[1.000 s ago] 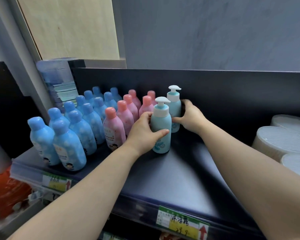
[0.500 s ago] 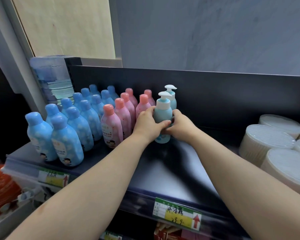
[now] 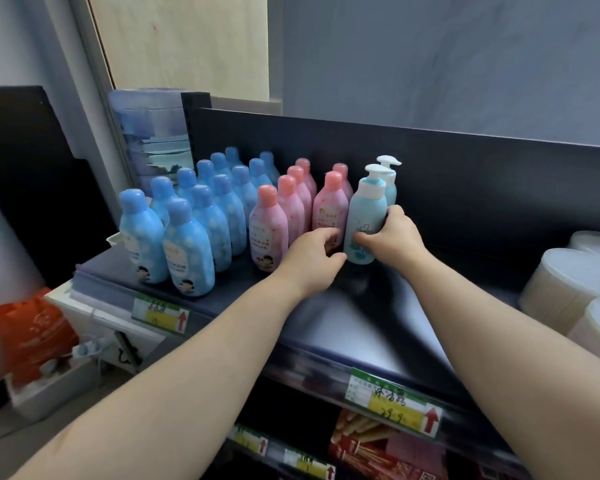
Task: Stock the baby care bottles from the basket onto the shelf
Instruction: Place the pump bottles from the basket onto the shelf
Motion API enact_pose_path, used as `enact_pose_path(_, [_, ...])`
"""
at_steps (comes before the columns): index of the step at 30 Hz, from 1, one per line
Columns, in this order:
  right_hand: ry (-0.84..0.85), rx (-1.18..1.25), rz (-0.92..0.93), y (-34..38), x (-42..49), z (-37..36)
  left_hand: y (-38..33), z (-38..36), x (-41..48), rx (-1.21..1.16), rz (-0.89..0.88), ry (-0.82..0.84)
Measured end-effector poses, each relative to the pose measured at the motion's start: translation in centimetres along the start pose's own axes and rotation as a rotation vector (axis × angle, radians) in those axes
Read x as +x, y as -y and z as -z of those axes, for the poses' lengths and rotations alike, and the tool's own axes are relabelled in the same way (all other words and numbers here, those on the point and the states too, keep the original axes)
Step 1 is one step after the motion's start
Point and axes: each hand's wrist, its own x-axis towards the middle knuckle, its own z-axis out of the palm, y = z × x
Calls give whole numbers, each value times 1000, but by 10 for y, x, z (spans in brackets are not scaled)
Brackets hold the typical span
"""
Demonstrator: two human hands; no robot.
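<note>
Front pump bottle [image 3: 363, 216], pale blue with a white pump, stands upright on the dark shelf [image 3: 361, 327], held low on its body by the right hand [image 3: 394, 239]; fingers wrap round the bottle's right and back side, thumb across the front near the label. A second ago this hand was on the rear pump bottle [image 3: 390, 188] further back, and the left hand had the front one. Half a second ago both hands were closed on the front bottle. Now the left hand [image 3: 310, 259] has come off it and sits just left of the right hand, fingers curled in, knuckles up against the nearest of the pink bottles [image 3: 329, 211], thumb tip at the pump bottle's base. Cannot tell whether it grips anything. The front bottle has shifted back and left: it now stands directly in front of the rear one, nearly touching, and just beside the pink row. Beyond the left hand, further left, the blue bottles [image 3: 187, 249] stand in rows as before. Right of the right hand, well apart, white round packs [image 3: 568, 285] sit at the shelf's end. Below both forearms, a yellow and green price tag [image 3: 394, 405] on the shelf edge.
</note>
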Motion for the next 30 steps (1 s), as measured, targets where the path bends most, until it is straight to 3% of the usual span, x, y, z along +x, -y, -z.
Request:
enact_pose_path(7, [-148, -29, -91, 23, -22, 3, -1, 31, -61, -106, -37, -24])
enact_pose_path(11, [-224, 40, 85, 72, -82, -7, 24, 66, -113, -154, -44, -76])
enact_pose_path(16, [25, 132, 267, 116, -189, -64, 92, 119, -187, -81, 40, -180])
enact_pose_path(19, [234, 49, 304, 125, -240, -116, 148, 148, -240, 72, 138, -191])
enact_pose_path(24, [513, -184, 363, 118, -303, -211, 238, 179, -333, 346, 356, -108])
enact_pose_path(30, [717, -372, 410, 99, -354, -303, 309, 184, -423, 531, 564, 63])
